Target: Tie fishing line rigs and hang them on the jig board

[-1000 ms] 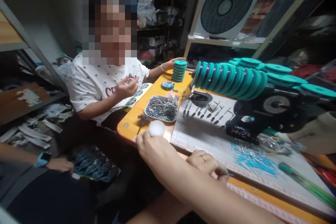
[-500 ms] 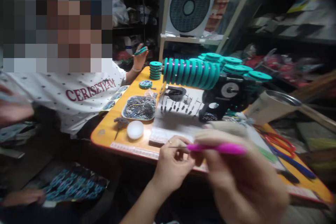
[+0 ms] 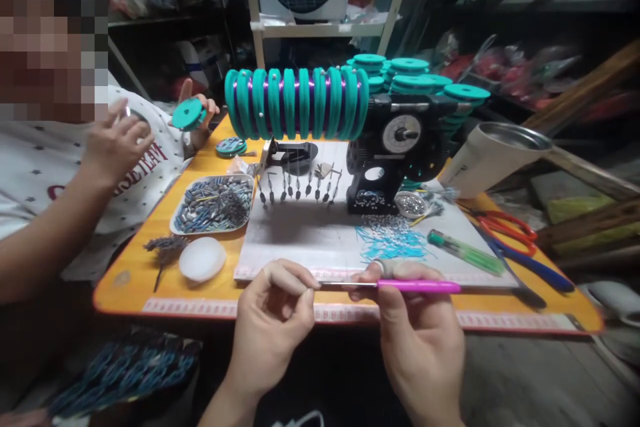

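Note:
My right hand (image 3: 420,333) grips the bright pink handle (image 3: 420,287) of a thin-shafted hand tool, like a hook or an awl; its tip is too small to identify. The slender metal shaft (image 3: 347,284) points left toward my left hand (image 3: 273,327). Thumb and forefinger of that hand are pinched together at the shaft's end, and what they hold there cannot be made out. Beige covers wrap a finger on each hand. Beyond my hands, a row of teal spools (image 3: 295,103) with purple thread sits on a black machine (image 3: 395,140), small dark weights hanging below.
A white tray (image 3: 175,223) of small parts and a white bowl (image 3: 203,260) stand on the left. Blue strands (image 3: 390,243), a green tube (image 3: 465,252) and pliers (image 3: 540,268) lie on the right. On the left, a person holds a teal spool (image 3: 189,113).
The view has turned, so the table appears further left and nearer. My hands now sit apart, with the pink tool level between them. The other person's hands have come closer together.

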Tool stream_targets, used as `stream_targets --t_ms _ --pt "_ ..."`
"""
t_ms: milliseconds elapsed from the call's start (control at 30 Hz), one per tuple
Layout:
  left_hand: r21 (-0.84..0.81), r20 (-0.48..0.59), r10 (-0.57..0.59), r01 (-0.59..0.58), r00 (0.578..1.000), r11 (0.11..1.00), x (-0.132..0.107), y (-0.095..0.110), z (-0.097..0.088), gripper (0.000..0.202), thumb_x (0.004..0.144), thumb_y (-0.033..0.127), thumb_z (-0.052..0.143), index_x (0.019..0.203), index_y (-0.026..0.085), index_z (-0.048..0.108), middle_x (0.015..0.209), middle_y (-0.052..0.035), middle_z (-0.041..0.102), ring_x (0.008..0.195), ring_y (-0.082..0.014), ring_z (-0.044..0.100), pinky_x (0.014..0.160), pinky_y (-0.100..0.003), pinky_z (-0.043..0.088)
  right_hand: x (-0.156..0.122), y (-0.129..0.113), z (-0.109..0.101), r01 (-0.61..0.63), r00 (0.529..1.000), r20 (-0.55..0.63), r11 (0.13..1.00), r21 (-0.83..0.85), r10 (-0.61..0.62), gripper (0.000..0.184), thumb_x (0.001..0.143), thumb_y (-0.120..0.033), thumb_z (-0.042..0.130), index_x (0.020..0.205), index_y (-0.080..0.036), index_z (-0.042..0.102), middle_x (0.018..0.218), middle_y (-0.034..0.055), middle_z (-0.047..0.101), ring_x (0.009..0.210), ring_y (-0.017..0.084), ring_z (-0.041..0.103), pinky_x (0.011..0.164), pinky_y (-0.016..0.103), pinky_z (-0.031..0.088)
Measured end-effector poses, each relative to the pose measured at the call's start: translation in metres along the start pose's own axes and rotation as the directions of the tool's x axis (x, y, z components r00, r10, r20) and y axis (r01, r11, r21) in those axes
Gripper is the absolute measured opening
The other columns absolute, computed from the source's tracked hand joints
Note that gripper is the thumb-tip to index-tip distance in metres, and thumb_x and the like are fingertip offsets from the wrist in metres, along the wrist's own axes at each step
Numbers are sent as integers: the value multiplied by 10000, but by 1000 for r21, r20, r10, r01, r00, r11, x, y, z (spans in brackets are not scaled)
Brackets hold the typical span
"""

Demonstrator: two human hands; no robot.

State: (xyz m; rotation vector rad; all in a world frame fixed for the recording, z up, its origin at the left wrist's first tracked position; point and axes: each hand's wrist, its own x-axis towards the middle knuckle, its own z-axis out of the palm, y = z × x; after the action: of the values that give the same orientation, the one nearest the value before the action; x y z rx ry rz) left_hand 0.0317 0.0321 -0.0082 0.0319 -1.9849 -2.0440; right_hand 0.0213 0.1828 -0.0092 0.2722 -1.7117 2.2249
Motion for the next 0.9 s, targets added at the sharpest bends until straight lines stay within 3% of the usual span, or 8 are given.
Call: stream_targets --t_ms 267,600,900 --pt "-46 26 -8 9 1000 999 -2 -4 -3 202 856 192 662 733 166 503 831 25 605 707 -11 577 611 -81 438 2 2 7 105 994 -20 984 -143 -109 85 973 -239 591 1011 -206 522 860 -33 633 833 7 685 809 64 562" --pt "-16 18 -8 8 1000 1000 1 2 -3 210 837 168 661 708 168 494 801 22 621 646 -16 560 560 -85 425 3 3 6 92 995 -18 982 -166 -96 79 958 -193 567 980 -189 490 857 7 649 805 86 700 719 178 607" --pt "-10 26 -9 9 1000 1000 -2 0 -2 186 844 167 660 729 178 513 816 31 621 665 -10 570 563 -76 427 5 -1 8 116 993 -12 975 -190 -120 80 963 -198 574 972 -189 495 852 -10 653 808 60 696 730 138 588"
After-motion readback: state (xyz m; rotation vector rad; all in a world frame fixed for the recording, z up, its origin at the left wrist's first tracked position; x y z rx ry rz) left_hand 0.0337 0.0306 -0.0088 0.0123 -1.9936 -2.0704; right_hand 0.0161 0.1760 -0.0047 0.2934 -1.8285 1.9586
